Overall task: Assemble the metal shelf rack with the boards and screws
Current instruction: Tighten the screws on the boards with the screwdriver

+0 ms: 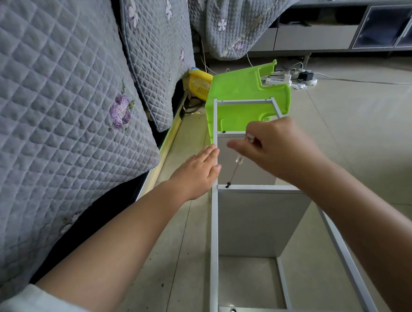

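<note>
The grey metal shelf rack point(215, 230) lies on its side on the floor, with pale boards point(256, 223) fitted between its rails. My left hand point(198, 171) lies flat with straight fingers against the left rail. My right hand point(275, 148) grips a screwdriver point(237, 164) with a clear handle. Its thin shaft slants down to a black screw point(227, 185) at the left end of a board edge. Another black screw point(223, 131) sits in the rail farther away.
A quilted grey sofa cover point(58, 112) fills the left side. A bright green plastic stool point(242, 97) lies behind the rack's far end, beside a yellow basket point(198, 84). A power strip with cables point(289, 78) lies on the tiled floor, and a grey cabinet point(338, 34) stands at the back.
</note>
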The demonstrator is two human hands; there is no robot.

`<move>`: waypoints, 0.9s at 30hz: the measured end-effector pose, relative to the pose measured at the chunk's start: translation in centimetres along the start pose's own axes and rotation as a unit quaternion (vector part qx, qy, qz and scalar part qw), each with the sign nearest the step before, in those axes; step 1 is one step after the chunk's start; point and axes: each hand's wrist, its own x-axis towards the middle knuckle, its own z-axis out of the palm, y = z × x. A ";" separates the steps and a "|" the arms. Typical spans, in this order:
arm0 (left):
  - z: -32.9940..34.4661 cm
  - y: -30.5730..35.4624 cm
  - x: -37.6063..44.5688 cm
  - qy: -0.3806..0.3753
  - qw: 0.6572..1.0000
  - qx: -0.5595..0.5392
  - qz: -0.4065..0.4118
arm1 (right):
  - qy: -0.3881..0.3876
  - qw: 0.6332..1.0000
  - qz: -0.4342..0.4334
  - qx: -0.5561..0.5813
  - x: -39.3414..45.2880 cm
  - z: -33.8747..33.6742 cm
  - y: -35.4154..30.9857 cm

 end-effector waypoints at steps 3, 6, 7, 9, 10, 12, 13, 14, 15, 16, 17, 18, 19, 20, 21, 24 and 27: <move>0.1 -0.1 0.0 -0.001 1.000 -0.001 -0.002 | -0.064 0.988 0.081 -0.111 1.1 -1.0 -0.6; 0.1 0.0 0.0 -0.002 1.000 0.003 -0.001 | -0.062 0.988 0.046 -0.132 1.4 -0.9 -0.6; 0.0 0.0 0.0 -0.003 1.000 0.004 -0.001 | -0.065 0.990 0.022 -0.120 1.3 -0.7 -0.7; -0.1 0.2 -0.1 -0.003 1.000 0.005 -0.004 | -0.098 0.989 -0.014 -0.114 1.1 -0.5 -1.1; -0.1 0.2 -0.2 -0.001 1.000 0.005 -0.004 | -0.119 0.987 -0.019 -0.111 1.1 -0.7 -1.3; -0.2 0.3 -0.3 0.001 1.000 0.001 -0.007 | -0.166 0.983 -0.005 -0.076 1.2 -1.3 -1.7; -0.2 0.3 -0.3 -0.001 1.000 -0.002 -0.008 | -0.190 0.980 0.006 -0.057 1.2 -1.6 -1.8; -0.2 0.3 -0.3 -0.003 1.000 -0.002 -0.009 | -0.207 0.977 0.021 -0.045 1.3 -1.9 -1.7; -0.2 0.3 -0.3 -0.005 1.000 -0.002 -0.007 | -0.217 0.975 0.040 -0.040 1.4 -2.1 -1.7; -0.2 0.2 -0.3 -0.005 1.000 -0.001 -0.005 | -0.220 0.973 0.052 -0.045 1.4 -2.4 -1.7; -0.2 0.2 -0.2 -0.005 1.000 0.000 -0.002 | -0.223 0.971 0.055 -0.059 1.5 -2.8 -1.7; -0.2 0.2 -0.2 -0.004 1.000 -0.001 -0.002 | -0.231 0.968 0.047 -0.084 1.5 -3.1 -1.6; -0.2 0.2 -0.2 -0.004 1.000 -0.003 -0.003 | -0.240 0.963 0.039 -0.112 1.6 -3.4 -1.7; -0.2 0.3 -0.3 -0.004 1.000 -0.005 -0.005 | -0.248 0.958 0.035 -0.139 1.7 -3.6 -1.8; -0.2 0.3 -0.3 -0.004 1.000 -0.007 -0.008 | -0.251 0.953 0.035 -0.166 1.8 -3.7 -2.0; -0.1 0.3 -0.3 0.003 1.000 -0.006 -0.006 | -0.222 0.949 0.043 -0.221 2.0 -3.1 -2.4; -0.1 0.3 -0.3 0.001 1.000 -0.007 -0.007 | -0.196 0.956 0.034 -0.215 1.6 -2.4 -2.0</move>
